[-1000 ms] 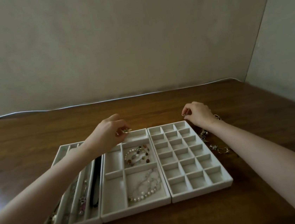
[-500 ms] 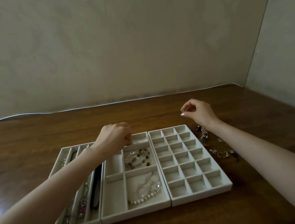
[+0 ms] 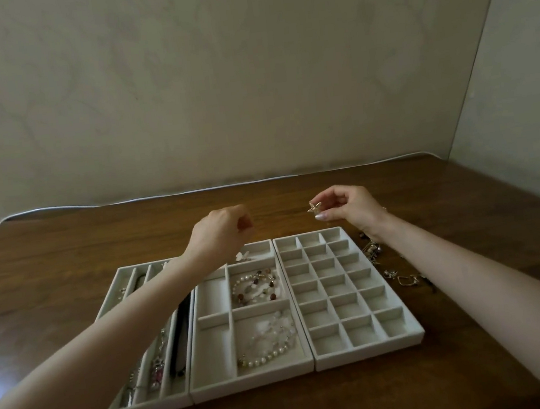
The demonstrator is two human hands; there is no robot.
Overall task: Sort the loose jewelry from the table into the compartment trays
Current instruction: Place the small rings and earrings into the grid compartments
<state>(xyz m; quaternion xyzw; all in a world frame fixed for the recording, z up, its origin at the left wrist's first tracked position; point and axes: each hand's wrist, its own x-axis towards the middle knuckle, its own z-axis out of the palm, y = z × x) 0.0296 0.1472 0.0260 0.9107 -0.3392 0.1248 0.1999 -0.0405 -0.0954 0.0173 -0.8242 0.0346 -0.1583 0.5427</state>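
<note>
1 star earring point(image 3: 314, 206) pinched in right grip point(image 3: 351, 207); left grip point(image 3: 223, 232) loosely curled, empty.

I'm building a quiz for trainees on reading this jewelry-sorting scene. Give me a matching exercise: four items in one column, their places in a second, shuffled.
Items:
1. star-shaped piece
2. pearl bracelet
3. loose jewelry pile
4. colored bead bracelet

Places:
A. on the table right of the trays
B. middle tray, near large compartment
C. pinched in the right hand
D. middle tray, compartment just beyond the pearls

Pairs: 1-C, 2-B, 3-A, 4-D
</note>
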